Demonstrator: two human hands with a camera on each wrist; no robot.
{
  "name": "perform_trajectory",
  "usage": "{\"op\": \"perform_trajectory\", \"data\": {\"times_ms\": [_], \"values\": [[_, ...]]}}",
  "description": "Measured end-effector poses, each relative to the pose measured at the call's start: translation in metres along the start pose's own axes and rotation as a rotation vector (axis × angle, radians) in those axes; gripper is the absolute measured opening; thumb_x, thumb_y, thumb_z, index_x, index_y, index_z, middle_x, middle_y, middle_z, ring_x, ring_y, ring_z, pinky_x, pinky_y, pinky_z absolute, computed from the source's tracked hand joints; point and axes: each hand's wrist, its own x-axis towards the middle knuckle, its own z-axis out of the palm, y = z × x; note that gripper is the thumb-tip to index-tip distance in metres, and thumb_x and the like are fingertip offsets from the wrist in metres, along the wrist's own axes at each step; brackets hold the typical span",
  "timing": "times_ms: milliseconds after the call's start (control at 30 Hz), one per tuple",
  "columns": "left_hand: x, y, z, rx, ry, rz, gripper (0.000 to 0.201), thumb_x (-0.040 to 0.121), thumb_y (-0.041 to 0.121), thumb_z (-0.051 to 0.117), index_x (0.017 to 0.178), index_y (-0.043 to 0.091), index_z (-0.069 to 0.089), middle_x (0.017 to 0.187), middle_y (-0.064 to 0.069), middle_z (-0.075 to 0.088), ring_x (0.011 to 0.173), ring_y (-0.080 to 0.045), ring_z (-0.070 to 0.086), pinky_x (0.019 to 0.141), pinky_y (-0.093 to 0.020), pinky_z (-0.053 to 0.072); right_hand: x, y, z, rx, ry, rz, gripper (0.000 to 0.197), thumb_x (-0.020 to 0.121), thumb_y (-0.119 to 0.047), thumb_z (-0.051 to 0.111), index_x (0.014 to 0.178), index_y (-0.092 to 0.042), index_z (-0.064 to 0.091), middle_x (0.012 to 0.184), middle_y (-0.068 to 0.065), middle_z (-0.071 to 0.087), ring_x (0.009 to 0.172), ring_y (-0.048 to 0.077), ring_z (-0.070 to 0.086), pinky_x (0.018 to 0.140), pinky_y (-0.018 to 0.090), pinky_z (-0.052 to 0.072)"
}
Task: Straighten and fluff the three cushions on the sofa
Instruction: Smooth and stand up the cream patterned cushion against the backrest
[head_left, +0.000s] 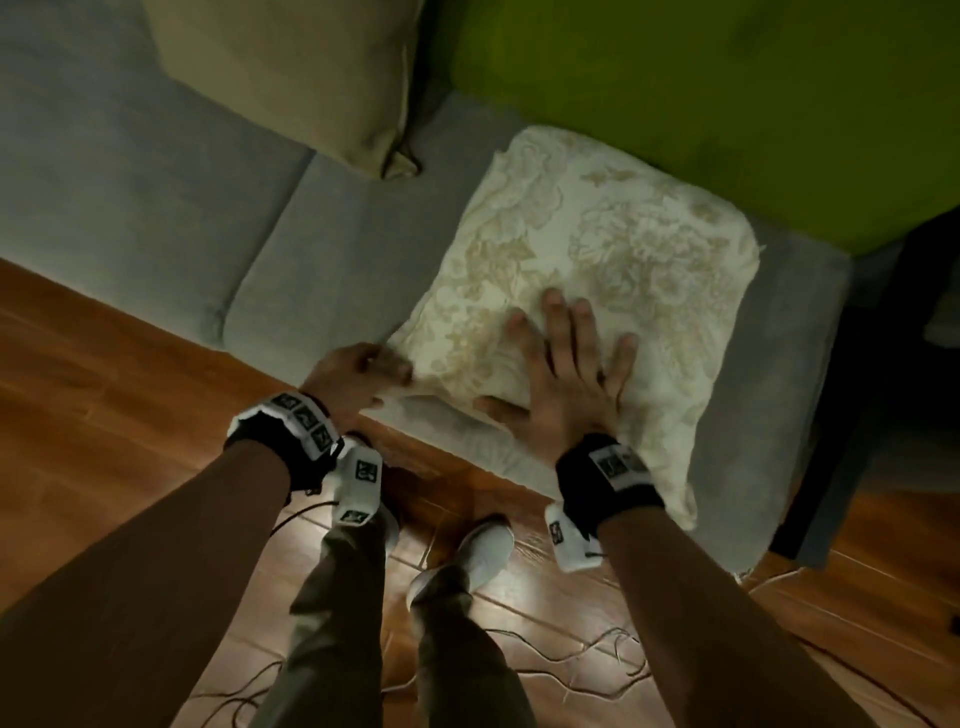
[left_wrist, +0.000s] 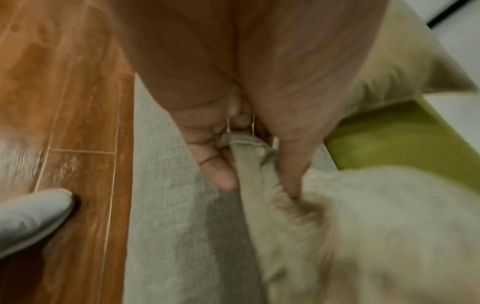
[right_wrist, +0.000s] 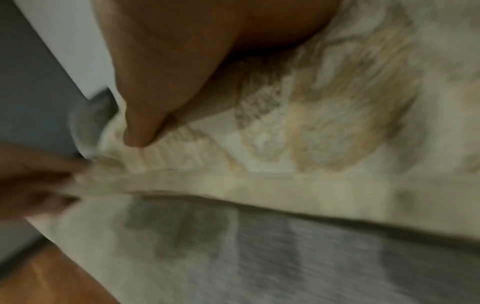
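Note:
A cream cushion with a beige floral pattern (head_left: 597, 291) lies flat on the grey sofa seat (head_left: 332, 270). My left hand (head_left: 363, 376) pinches its near left corner (left_wrist: 249, 148) between thumb and fingers. My right hand (head_left: 566, 364) lies flat on the cushion's near edge, fingers spread and straight, thumb along the front seam (right_wrist: 259, 181). A plain beige cushion (head_left: 291, 78) leans against the sofa back at the upper left. A green cushion (head_left: 701, 93) stands behind the floral one.
The wooden floor (head_left: 104, 384) runs in front of the sofa. My legs and white shoes (head_left: 483, 551) stand close to the seat's front edge. Thin cables (head_left: 597, 660) trail over the floor. A dark piece of furniture (head_left: 909, 322) stands to the right of the sofa.

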Motion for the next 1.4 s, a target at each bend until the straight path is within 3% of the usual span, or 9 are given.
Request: {"op": "perform_trajectory", "data": {"times_ms": [267,367,467,600,667,933,1167,1300,1400], "values": [[0.014,-0.026,-0.018,-0.078,0.185,-0.012,0.032,0.077,0.033,0.084,0.103,0.019,0.073,0.100,-0.004,0.073,0.060,-0.009,0.071,0.057,-0.018,0.056,0.015,0.016,0.026,-0.061,-0.207,0.071,0.129,0.065,-0.101,0.040,0.159,-0.036,-0.019,0.167,0.003,-0.030,0.154,0.029,-0.025,0.113,0.076,-0.004],[0.010,-0.015,-0.011,0.230,0.236,0.042,0.035,0.090,0.042,0.066,0.120,0.025,0.065,0.117,-0.001,0.065,0.101,-0.024,0.067,0.079,-0.027,0.050,0.011,0.008,0.005,0.001,-0.260,-0.013,0.124,0.073,-0.090,0.052,0.159,-0.036,-0.018,0.164,0.003,-0.036,0.151,0.029,-0.032,0.111,0.076,-0.012],[-0.012,0.011,0.001,0.290,0.384,0.314,0.054,0.098,0.041,0.053,0.146,0.022,0.043,0.152,-0.010,0.036,0.137,-0.034,0.038,0.107,-0.040,0.035,-0.016,0.005,-0.021,0.153,-0.012,-0.133,0.087,0.091,-0.071,0.051,0.162,-0.032,0.020,0.171,0.007,-0.010,0.157,0.032,-0.012,0.114,0.076,-0.004],[-0.044,0.064,0.054,0.557,0.301,0.819,0.074,0.097,0.062,0.037,0.159,0.027,0.016,0.167,-0.012,-0.003,0.153,-0.035,-0.001,0.119,-0.060,0.013,-0.051,0.030,-0.025,0.299,0.297,0.134,0.076,0.095,-0.062,0.047,0.159,-0.028,0.026,0.171,0.012,0.008,0.157,0.037,-0.002,0.119,0.070,-0.002],[-0.035,0.076,0.082,0.798,0.189,0.930,0.081,0.093,0.073,0.034,0.158,0.037,0.003,0.167,-0.008,-0.012,0.152,-0.035,-0.011,0.116,-0.068,0.010,-0.050,0.048,-0.011,0.262,0.191,0.268,0.094,0.088,-0.077,0.047,0.162,-0.032,0.010,0.171,0.008,-0.008,0.157,0.036,-0.010,0.119,0.070,-0.005],[0.024,0.046,0.099,1.251,0.023,0.633,0.101,0.074,0.088,0.028,0.137,0.050,-0.042,0.147,0.006,-0.054,0.136,-0.024,-0.048,0.112,-0.072,-0.001,-0.033,0.087,0.045,0.075,-0.359,0.236,0.111,0.073,-0.097,0.035,0.138,-0.053,-0.043,0.147,-0.012,-0.057,0.141,0.022,-0.048,0.115,0.066,-0.020],[0.014,0.026,0.089,1.146,0.090,0.703,0.116,0.068,0.083,0.046,0.146,0.046,-0.031,0.156,0.004,-0.042,0.145,-0.027,-0.034,0.115,-0.069,0.011,-0.097,0.121,0.058,0.036,-0.264,0.289,0.126,0.078,-0.073,0.066,0.150,-0.043,-0.034,0.158,-0.005,-0.045,0.151,0.032,-0.027,0.112,0.080,0.011],[-0.004,0.021,0.086,0.866,0.146,0.730,0.123,0.061,0.078,0.058,0.152,0.045,-0.017,0.160,0.007,-0.031,0.150,-0.033,-0.019,0.117,-0.063,0.012,-0.127,0.129,0.057,0.249,-0.162,0.275,0.126,0.080,-0.048,0.081,0.154,-0.049,-0.022,0.167,-0.005,-0.024,0.156,0.037,0.004,0.112,0.069,0.034],[-0.004,0.018,0.071,0.626,0.186,0.465,0.135,0.059,0.066,0.080,0.148,0.054,-0.019,0.167,0.003,-0.005,0.150,-0.039,0.016,0.114,-0.060,0.026,-0.143,0.131,0.045,0.803,-0.053,0.467,0.130,0.070,-0.039,0.092,0.159,-0.043,-0.002,0.169,-0.011,0.003,0.146,0.012,0.035,0.111,0.046,0.046]]}}
